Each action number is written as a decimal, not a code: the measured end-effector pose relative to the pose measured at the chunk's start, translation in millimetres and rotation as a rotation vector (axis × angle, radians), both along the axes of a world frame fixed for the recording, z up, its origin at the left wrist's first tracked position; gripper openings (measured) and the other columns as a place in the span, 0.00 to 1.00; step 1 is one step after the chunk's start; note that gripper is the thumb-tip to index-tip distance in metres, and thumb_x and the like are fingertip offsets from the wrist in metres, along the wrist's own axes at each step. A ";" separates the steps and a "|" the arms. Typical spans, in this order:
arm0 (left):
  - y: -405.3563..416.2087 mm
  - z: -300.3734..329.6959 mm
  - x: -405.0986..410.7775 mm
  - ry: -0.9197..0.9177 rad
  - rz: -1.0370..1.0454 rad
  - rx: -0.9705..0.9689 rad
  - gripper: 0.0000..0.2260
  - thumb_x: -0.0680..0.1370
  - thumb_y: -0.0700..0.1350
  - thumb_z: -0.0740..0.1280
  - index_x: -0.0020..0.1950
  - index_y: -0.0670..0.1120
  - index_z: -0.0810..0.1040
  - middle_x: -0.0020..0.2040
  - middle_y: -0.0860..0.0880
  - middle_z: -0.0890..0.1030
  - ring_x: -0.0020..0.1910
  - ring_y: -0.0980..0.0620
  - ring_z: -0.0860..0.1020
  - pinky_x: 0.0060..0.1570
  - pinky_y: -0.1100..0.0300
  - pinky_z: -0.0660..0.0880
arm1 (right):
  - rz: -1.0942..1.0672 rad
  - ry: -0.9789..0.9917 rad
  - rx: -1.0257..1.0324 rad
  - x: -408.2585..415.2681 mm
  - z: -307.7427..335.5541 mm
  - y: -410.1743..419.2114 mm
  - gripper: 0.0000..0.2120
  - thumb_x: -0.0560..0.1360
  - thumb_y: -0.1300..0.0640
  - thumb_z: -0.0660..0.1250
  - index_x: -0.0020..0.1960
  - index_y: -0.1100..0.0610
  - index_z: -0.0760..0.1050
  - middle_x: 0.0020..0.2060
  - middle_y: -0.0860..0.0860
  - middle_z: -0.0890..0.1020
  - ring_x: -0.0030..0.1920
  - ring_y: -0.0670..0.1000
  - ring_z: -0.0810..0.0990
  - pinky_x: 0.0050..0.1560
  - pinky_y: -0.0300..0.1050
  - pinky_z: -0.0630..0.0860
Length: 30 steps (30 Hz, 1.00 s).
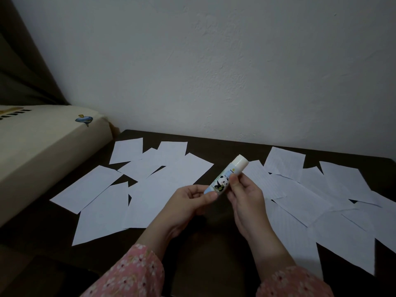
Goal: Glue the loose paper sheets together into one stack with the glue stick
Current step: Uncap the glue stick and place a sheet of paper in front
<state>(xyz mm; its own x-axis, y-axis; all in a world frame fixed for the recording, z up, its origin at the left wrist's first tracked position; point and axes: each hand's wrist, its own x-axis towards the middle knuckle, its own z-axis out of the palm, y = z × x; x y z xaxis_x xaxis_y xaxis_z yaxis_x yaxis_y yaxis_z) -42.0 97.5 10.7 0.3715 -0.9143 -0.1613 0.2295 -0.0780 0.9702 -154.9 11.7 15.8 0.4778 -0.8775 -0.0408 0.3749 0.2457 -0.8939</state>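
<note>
A glue stick (pixel 225 175) with a panda label and a white cap on its far end is held tilted above the dark table (pixel 225 144). My left hand (pixel 188 202) pinches its lower end. My right hand (pixel 246 198) grips its middle. Several loose white paper sheets (pixel 150 189) lie scattered and overlapping on the left of the table. Several more paper sheets, faintly lined (pixel 310 194), lie spread on the right.
A cream mattress (pixel 42 142) with a small whale print borders the table's left side. A white wall (pixel 214 71) rises right behind the table. A bare strip of tabletop (pixel 214 243) lies between the two paper groups, under my forearms.
</note>
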 end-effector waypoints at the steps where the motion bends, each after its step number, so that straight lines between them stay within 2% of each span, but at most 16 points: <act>1: 0.3 -0.4 1.2 0.000 0.019 -0.010 0.16 0.66 0.45 0.74 0.52 0.41 0.82 0.45 0.41 0.83 0.41 0.49 0.80 0.43 0.59 0.75 | -0.001 -0.004 -0.012 1.4 0.0 -0.1 0.06 0.76 0.57 0.65 0.52 0.50 0.77 0.47 0.46 0.83 0.51 0.46 0.82 0.48 0.40 0.79; 2: 0.8 -0.2 1.3 0.003 0.034 -0.016 0.17 0.65 0.45 0.74 0.52 0.41 0.82 0.48 0.40 0.83 0.44 0.48 0.80 0.46 0.57 0.75 | -0.003 -0.006 -0.029 3.0 -0.6 -0.3 0.06 0.75 0.56 0.66 0.52 0.50 0.77 0.47 0.46 0.84 0.51 0.46 0.82 0.49 0.40 0.79; 3: 1.6 0.3 1.5 0.007 0.041 -0.017 0.17 0.65 0.45 0.74 0.52 0.41 0.82 0.48 0.40 0.83 0.44 0.48 0.80 0.45 0.57 0.75 | -0.003 -0.004 -0.044 5.0 -1.0 0.3 0.08 0.73 0.54 0.67 0.52 0.50 0.78 0.47 0.46 0.84 0.51 0.46 0.82 0.49 0.40 0.79; 6: 10.0 4.3 8.3 0.006 -0.047 -0.008 0.14 0.69 0.46 0.73 0.52 0.42 0.81 0.40 0.45 0.78 0.34 0.54 0.72 0.34 0.64 0.69 | 0.017 0.013 -0.085 11.9 -0.1 4.6 0.17 0.66 0.49 0.69 0.53 0.50 0.78 0.46 0.46 0.85 0.52 0.46 0.83 0.51 0.41 0.78; 8: 18.1 7.9 19.1 -0.005 -0.165 0.017 0.13 0.73 0.47 0.72 0.54 0.43 0.80 0.41 0.48 0.77 0.34 0.56 0.72 0.33 0.65 0.68 | 0.066 0.064 -0.137 15.4 4.4 7.3 0.17 0.64 0.47 0.69 0.53 0.49 0.78 0.47 0.46 0.85 0.52 0.45 0.83 0.53 0.43 0.78; 10: 28.7 11.7 32.4 -0.002 -0.191 0.019 0.12 0.72 0.47 0.69 0.52 0.41 0.79 0.40 0.48 0.77 0.34 0.56 0.72 0.32 0.65 0.69 | 0.132 0.126 -0.206 22.3 10.9 11.8 0.16 0.67 0.43 0.67 0.52 0.48 0.78 0.48 0.46 0.84 0.50 0.44 0.83 0.51 0.42 0.79; 13: 41.1 17.2 51.1 0.014 -0.046 -0.004 0.17 0.72 0.47 0.67 0.56 0.38 0.76 0.42 0.46 0.78 0.35 0.54 0.73 0.33 0.64 0.68 | 0.136 0.303 -0.337 36.0 8.8 18.4 0.17 0.75 0.43 0.61 0.60 0.48 0.76 0.52 0.41 0.81 0.52 0.41 0.80 0.48 0.34 0.76; 15: 48.4 16.0 65.4 -0.044 0.149 0.001 0.18 0.71 0.49 0.67 0.58 0.42 0.76 0.46 0.46 0.78 0.40 0.52 0.74 0.38 0.60 0.68 | 0.140 0.523 -0.585 43.9 -1.7 24.3 0.15 0.78 0.47 0.62 0.64 0.47 0.74 0.55 0.39 0.76 0.54 0.37 0.74 0.48 0.30 0.70; 16: 52.6 14.9 71.5 -0.148 0.252 0.042 0.16 0.71 0.50 0.66 0.56 0.44 0.76 0.48 0.46 0.78 0.44 0.50 0.75 0.40 0.59 0.68 | 0.169 0.619 -0.724 47.7 -8.0 28.3 0.14 0.79 0.49 0.63 0.64 0.46 0.74 0.56 0.38 0.74 0.55 0.36 0.72 0.50 0.30 0.68; 19: 65.3 7.5 88.4 -0.585 0.479 0.192 0.07 0.76 0.44 0.66 0.53 0.51 0.74 0.53 0.49 0.78 0.51 0.51 0.76 0.43 0.60 0.70 | 0.285 0.787 -1.013 61.6 -22.1 42.7 0.15 0.79 0.47 0.62 0.65 0.45 0.73 0.61 0.40 0.73 0.63 0.40 0.67 0.63 0.39 0.65; 21: 72.1 -0.8 96.9 -0.735 0.530 0.252 0.12 0.76 0.43 0.68 0.57 0.52 0.72 0.56 0.51 0.79 0.52 0.53 0.76 0.43 0.62 0.69 | 0.338 0.896 -1.088 71.1 -27.4 50.6 0.18 0.79 0.44 0.60 0.68 0.44 0.70 0.66 0.41 0.70 0.68 0.42 0.63 0.70 0.47 0.59; 24: 75.9 -9.5 105.2 -0.731 0.574 0.330 0.18 0.75 0.40 0.69 0.64 0.47 0.72 0.60 0.50 0.78 0.54 0.53 0.74 0.49 0.60 0.68 | 0.414 1.058 -1.165 79.1 -31.7 58.1 0.23 0.80 0.42 0.56 0.73 0.45 0.64 0.73 0.42 0.63 0.74 0.46 0.56 0.74 0.56 0.51; 30: 75.7 -22.0 113.1 -0.695 0.622 0.391 0.20 0.75 0.36 0.68 0.65 0.46 0.72 0.60 0.49 0.77 0.59 0.48 0.74 0.56 0.55 0.72 | 0.458 1.181 -1.193 74.6 -28.0 61.0 0.23 0.81 0.44 0.55 0.75 0.45 0.60 0.76 0.42 0.58 0.76 0.48 0.50 0.74 0.60 0.45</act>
